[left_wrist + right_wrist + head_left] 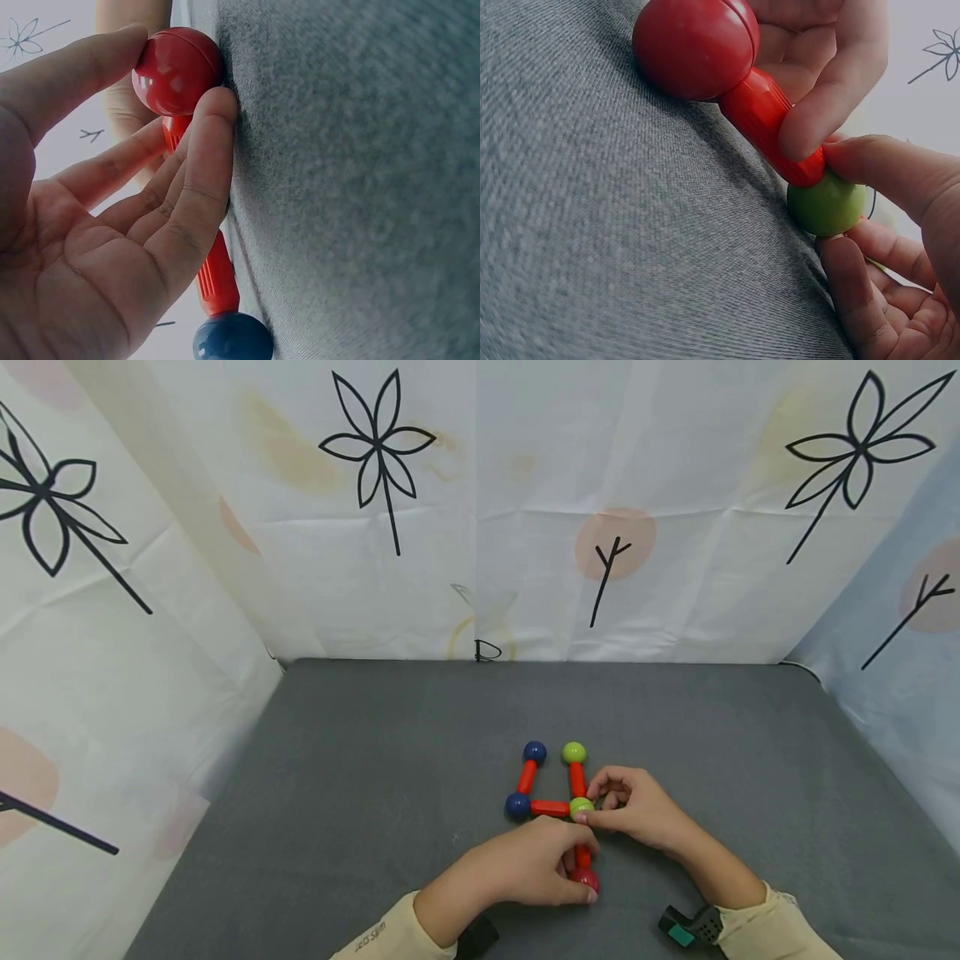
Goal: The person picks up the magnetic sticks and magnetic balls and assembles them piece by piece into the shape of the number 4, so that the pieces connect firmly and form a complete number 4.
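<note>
A magnetic ball-and-rod figure lies on the grey cloth. My left hand (517, 864) holds its near end, with the thumb on the red ball (585, 881) and other fingers along the red rod (761, 120) attached to it. At that rod's far end, my right hand (641, 810) pinches a green ball (826, 204) between thumb and fingers. From this green ball one red rod (577, 779) runs away to a second green ball (573, 752). Another red rod (550, 808) runs left to a blue ball (517, 805). In the left wrist view, fingers hide part of the figure.
Beyond the near blue ball, a red rod (527, 777) leads to another blue ball (535, 752). Grey cloth (360, 760) covers the table. White printed curtains (525, 585) stand behind and at both sides. Dark devices, one being a wrist device (693, 927), sit by the sleeves.
</note>
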The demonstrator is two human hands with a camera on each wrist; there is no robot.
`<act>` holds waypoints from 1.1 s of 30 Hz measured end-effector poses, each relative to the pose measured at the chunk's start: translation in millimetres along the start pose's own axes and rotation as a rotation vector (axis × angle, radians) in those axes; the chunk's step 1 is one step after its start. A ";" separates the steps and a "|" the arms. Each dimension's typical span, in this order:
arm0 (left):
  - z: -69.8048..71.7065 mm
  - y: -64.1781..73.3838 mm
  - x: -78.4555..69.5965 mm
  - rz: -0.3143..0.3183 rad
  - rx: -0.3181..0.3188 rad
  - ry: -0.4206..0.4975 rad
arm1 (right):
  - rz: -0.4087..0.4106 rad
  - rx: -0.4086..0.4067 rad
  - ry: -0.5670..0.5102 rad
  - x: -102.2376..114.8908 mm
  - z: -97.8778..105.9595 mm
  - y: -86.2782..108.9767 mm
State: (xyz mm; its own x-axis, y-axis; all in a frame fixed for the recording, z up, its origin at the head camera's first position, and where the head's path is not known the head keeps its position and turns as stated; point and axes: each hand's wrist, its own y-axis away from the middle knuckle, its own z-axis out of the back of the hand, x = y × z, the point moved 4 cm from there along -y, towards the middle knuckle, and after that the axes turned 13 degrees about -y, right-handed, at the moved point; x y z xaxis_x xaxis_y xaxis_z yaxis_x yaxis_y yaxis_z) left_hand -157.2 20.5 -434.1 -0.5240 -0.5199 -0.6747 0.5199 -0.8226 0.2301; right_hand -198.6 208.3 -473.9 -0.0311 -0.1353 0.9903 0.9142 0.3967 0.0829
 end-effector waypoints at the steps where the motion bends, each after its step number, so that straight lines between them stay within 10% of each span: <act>1: -0.2 -0.3 -0.3 -0.001 -0.005 -0.003 | 0.000 -0.001 0.000 -0.2 0.2 0.0; 33: 0.0 1.2 -1.9 0.005 -0.050 0.009 | 0.011 0.015 -0.003 1.8 0.5 1.5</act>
State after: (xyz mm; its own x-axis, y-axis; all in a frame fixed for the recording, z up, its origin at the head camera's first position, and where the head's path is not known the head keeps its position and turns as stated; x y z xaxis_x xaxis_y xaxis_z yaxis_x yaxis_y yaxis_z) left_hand -155.5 20.5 -432.5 -0.5152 -0.5215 -0.6801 0.5555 -0.8075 0.1984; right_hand -197.5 209.1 -471.9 -0.0225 -0.1288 0.9914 0.9083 0.4116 0.0741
